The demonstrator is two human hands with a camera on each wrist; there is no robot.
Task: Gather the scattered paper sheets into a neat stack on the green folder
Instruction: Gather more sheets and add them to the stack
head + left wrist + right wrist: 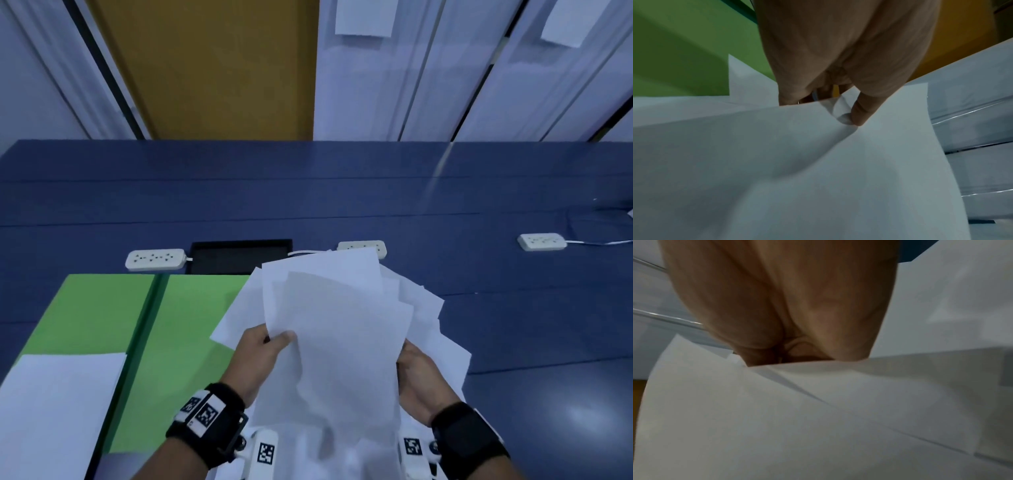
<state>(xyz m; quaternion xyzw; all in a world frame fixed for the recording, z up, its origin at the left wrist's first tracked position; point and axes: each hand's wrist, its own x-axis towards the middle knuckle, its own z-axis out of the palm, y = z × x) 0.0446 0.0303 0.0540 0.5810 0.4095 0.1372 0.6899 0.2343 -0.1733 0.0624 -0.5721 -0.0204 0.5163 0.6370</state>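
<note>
Now both hands (263, 356) grip paper sheets (342, 325), long axis pointing away.

Both forearms are extended forward, and a black band is worn on each wrist. The left hand (262, 356) is raised with its thumb (863, 112) pressed down against what is pinched. The right hand (416, 380) is held alongside, its fingers hidden from view.

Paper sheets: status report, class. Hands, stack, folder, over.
Left hand and right hand both grip the paper sheets, fanned and uneven, held above the table. Green folder lies open at left, one sheet on it. Nothing in the way.
</note>
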